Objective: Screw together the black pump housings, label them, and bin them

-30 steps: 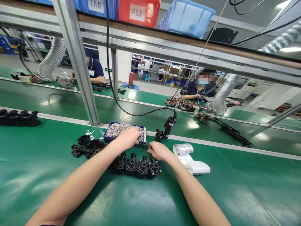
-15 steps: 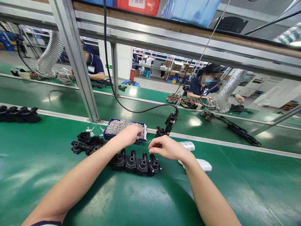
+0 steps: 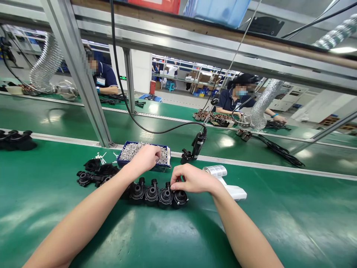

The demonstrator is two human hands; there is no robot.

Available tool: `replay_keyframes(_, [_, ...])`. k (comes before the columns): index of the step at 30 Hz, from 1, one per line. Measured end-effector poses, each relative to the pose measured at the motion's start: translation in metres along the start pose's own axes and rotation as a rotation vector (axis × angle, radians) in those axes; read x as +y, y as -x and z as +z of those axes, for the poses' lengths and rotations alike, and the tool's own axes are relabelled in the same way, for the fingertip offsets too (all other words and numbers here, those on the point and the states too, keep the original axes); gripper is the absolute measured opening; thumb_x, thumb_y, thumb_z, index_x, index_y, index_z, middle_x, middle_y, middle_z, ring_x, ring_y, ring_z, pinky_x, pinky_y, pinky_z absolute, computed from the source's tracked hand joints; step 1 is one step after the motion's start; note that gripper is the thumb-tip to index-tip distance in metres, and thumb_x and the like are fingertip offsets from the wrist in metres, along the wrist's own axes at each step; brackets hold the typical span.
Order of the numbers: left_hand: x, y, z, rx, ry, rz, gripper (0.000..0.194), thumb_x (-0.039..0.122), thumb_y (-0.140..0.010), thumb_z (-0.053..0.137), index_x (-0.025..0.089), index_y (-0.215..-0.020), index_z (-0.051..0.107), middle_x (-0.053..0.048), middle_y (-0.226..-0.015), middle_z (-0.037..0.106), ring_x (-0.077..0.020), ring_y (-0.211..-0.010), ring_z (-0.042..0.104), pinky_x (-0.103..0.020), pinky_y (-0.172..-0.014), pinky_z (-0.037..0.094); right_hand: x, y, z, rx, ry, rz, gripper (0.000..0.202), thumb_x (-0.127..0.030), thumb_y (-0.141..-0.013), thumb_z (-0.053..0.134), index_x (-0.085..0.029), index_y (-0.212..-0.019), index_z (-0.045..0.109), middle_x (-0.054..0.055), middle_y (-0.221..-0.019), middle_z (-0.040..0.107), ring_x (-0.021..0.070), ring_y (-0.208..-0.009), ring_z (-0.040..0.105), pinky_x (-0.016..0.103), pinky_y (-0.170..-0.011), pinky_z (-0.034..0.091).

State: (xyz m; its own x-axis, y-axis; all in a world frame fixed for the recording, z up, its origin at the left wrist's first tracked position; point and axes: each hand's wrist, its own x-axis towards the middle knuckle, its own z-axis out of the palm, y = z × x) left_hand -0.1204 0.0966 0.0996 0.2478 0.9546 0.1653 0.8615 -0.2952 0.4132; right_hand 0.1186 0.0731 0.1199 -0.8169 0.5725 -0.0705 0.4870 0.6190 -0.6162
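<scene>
My left hand point(image 3: 147, 156) is over a blue bin point(image 3: 120, 162) heaped with silver screws point(image 3: 131, 150). Its fingers are curled down at the screws, and what they hold is hidden. Just above the right end of a row of black pump housings point(image 3: 152, 192), my right hand point(image 3: 191, 178) has thumb and fingertips pinched together. Whatever sits in that pinch is too small to make out. The rightmost housing point(image 3: 180, 198) lies under these fingertips, with shiny screws standing at its edge.
Behind my right hand stands a black electric screwdriver point(image 3: 198, 144) on a cable, beside another black part point(image 3: 186, 156). A white label roll point(image 3: 217, 171) lies to the right. Loose white pins point(image 3: 100, 158) and black parts point(image 3: 93, 164) lie left of the bin. A metal post point(image 3: 83, 85) rises behind.
My right hand has come down and left to the pump housings, fingertips now at the right end of the row. My left hand stays at the screw bin. The whole view has shifted slightly.
</scene>
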Motion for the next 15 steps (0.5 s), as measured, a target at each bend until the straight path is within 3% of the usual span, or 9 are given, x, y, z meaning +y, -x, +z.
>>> replay_keyframes(6, [-0.002,0.001,-0.005,0.032,0.197,-0.034,0.016,0.011,-0.084,0.063,0.020,-0.084,0.076,-0.005,-0.086,0.080,-0.0235,-0.083,0.075,-0.032,-0.079,0.059,0.003,-0.001,0.004,-0.055,-0.101,0.008,0.002,-0.017,-0.085,0.083,-0.018,-0.084,0.083,0.002,-0.082,0.076,0.0165,-0.076,0.068,0.025,-0.069,0.049])
replay_keyframes(9, [0.000,0.002,-0.007,-0.007,0.439,-0.028,0.010,0.024,-0.084,0.071,0.017,-0.089,0.076,-0.006,-0.085,0.079,-0.0206,-0.078,0.074,-0.029,-0.073,0.060,0.004,0.000,0.002,-0.069,-0.120,0.029,0.009,-0.026,-0.085,0.086,-0.018,-0.085,0.084,0.002,-0.083,0.078,0.0163,-0.073,0.068,0.025,-0.066,0.047])
replay_keyframes(11, [0.003,0.003,-0.008,-0.040,0.732,-0.063,0.024,0.032,-0.075,0.082,0.015,-0.091,0.077,-0.006,-0.082,0.078,-0.0196,-0.076,0.072,-0.030,-0.074,0.060,0.003,-0.001,0.001,0.038,-0.136,0.021,0.011,-0.028,-0.087,0.084,-0.018,-0.085,0.082,0.002,-0.082,0.077,0.0161,-0.072,0.067,0.025,-0.066,0.046])
replay_keyframes(13, [0.009,0.006,-0.010,-0.077,1.003,-0.118,0.038,0.035,-0.062,0.092,0.015,-0.090,0.077,-0.005,-0.079,0.076,-0.0186,-0.075,0.070,-0.030,-0.075,0.059,0.001,-0.004,0.001,0.266,-0.141,0.002,0.009,-0.025,-0.089,0.082,-0.018,-0.084,0.080,0.001,-0.080,0.076,0.0154,-0.072,0.065,0.025,-0.068,0.046])
replay_keyframes(15, [0.017,0.008,-0.012,-0.108,1.133,-0.160,0.045,0.037,-0.053,0.098,0.015,-0.086,0.077,-0.005,-0.076,0.075,-0.0173,-0.073,0.068,-0.030,-0.075,0.058,-0.001,-0.008,0.004,0.501,-0.116,-0.024,0.009,-0.024,-0.088,0.083,-0.019,-0.084,0.077,0.001,-0.077,0.073,0.0146,-0.069,0.062,0.025,-0.068,0.045])
